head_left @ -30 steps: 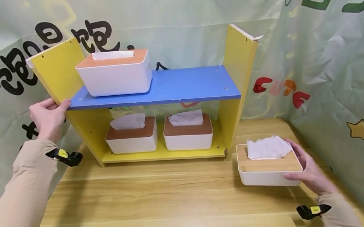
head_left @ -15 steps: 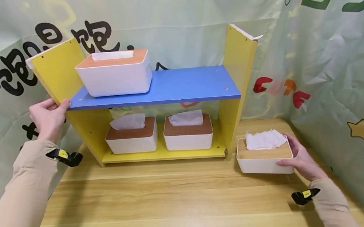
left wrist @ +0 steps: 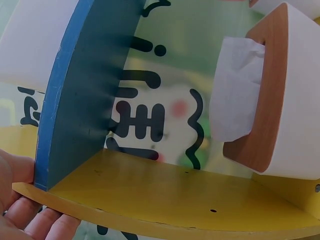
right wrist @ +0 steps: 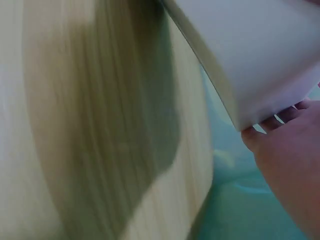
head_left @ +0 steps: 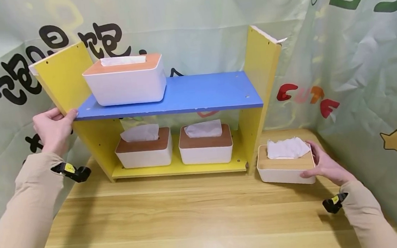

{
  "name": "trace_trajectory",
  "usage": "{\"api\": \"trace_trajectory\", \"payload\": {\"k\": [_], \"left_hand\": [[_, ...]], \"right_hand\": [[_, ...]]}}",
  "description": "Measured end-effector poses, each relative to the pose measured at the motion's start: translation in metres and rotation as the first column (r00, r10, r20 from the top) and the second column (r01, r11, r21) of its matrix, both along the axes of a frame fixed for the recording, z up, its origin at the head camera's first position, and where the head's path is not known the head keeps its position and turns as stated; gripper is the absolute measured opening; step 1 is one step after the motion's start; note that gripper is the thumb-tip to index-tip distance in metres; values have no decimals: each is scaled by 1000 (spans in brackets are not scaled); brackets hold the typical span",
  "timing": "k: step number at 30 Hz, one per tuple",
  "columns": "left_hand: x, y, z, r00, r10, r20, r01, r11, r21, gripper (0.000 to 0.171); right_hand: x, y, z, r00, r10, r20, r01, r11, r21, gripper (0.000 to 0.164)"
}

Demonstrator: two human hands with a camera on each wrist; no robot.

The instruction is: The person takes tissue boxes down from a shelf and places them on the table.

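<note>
My left hand (head_left: 53,128) grips the left side of a yellow and blue shelf (head_left: 213,88). Its thumb lies at the blue board's front corner, and its fingers (left wrist: 42,220) go behind the yellow side panel. At the right, my right hand (head_left: 328,165) holds a white tissue box (head_left: 286,174) with a light wooden lid by its right end, thumb on the front wall. A white tissue (head_left: 288,148) sticks out of its slot. In the right wrist view, the white box (right wrist: 250,55) is close over the table, fingers along its end.
A larger tissue box (head_left: 126,85) stands on the left of the blue board. Two brown-lidded tissue boxes, one left (head_left: 146,157) and one right (head_left: 206,153), stand on the bottom board. The wooden table (head_left: 193,220) lies under the shelf, and a printed cloth (head_left: 360,84) hangs behind.
My right hand has moved the tissue box away from me, towards the back of the table and slightly left. The left hand and the shelf stay where they were.
</note>
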State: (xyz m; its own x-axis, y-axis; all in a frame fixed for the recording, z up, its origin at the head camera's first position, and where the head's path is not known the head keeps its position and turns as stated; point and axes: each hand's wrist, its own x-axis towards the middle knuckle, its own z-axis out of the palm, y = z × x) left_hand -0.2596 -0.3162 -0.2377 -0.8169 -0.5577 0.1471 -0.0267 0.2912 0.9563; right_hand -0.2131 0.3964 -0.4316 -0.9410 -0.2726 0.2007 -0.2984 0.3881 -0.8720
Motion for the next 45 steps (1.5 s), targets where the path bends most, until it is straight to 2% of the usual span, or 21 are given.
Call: {"api": "trace_trajectory", "payload": {"k": [7,19,34,45], "left_hand": [[-2,-1,0,1000,4,-12,-4,1000,-7,59],[-2,-1,0,1000,0,-29,0,1000,-7,58],[-2,-1,-1,1000,-5,-22,5,1000,-14,59],[-2,-1,-1,1000,-2,-6,2,1000,6,60]], "right_hand": [[-10,8,3,999,26,31,-27,999,35,104],[-17,15,-2,995,-37,92,23,989,149,112],[-16,18,-17,996,-45,83,38,996,85,111],[-23,20,-24,978,-62,200,35,990,134,118]]}}
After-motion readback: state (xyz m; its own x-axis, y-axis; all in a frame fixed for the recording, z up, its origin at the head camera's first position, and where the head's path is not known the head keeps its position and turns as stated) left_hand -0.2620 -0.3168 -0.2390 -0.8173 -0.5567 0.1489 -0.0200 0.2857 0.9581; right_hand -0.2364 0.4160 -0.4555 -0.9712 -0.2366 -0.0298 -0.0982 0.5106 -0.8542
